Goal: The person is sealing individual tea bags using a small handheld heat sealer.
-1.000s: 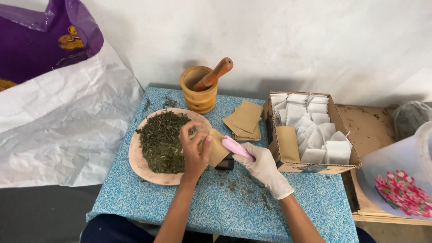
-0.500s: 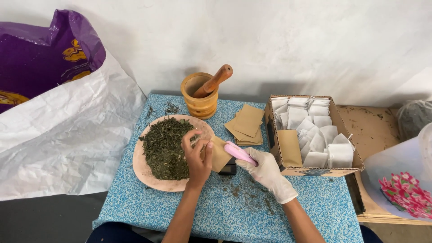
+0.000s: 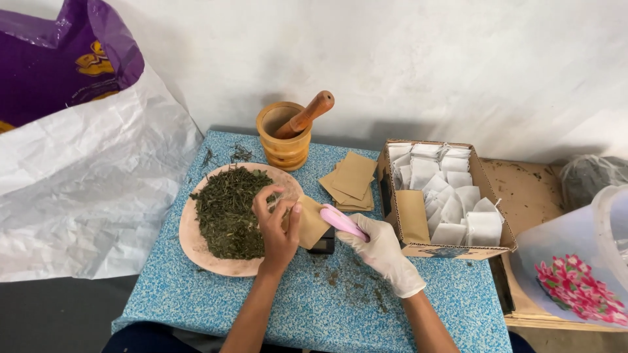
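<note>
My bare left hand (image 3: 277, 225) pinches a small brown paper pouch (image 3: 313, 223) at the right edge of a round pinkish plate (image 3: 190, 236) heaped with dried green herbs (image 3: 227, 210). My right hand (image 3: 381, 250), in a white glove, grips a pink scoop (image 3: 341, 221) whose tip sits at the pouch. A small black scale (image 3: 324, 246) lies under the pouch, mostly hidden. Both hands work over the blue speckled table (image 3: 216, 304).
A wooden mortar with pestle (image 3: 286, 135) stands at the back. A stack of brown pouches (image 3: 351, 181) lies beside a cardboard box (image 3: 448, 250) of white bags. A big white and purple sack (image 3: 78, 176) stands at left, a flowered plastic tub (image 3: 582, 261) at right. Herb crumbs dot the table.
The view has shifted slightly. My left fingers have lifted and curled over the pouch's edge; the right hand with the scoop stays at the pouch.
</note>
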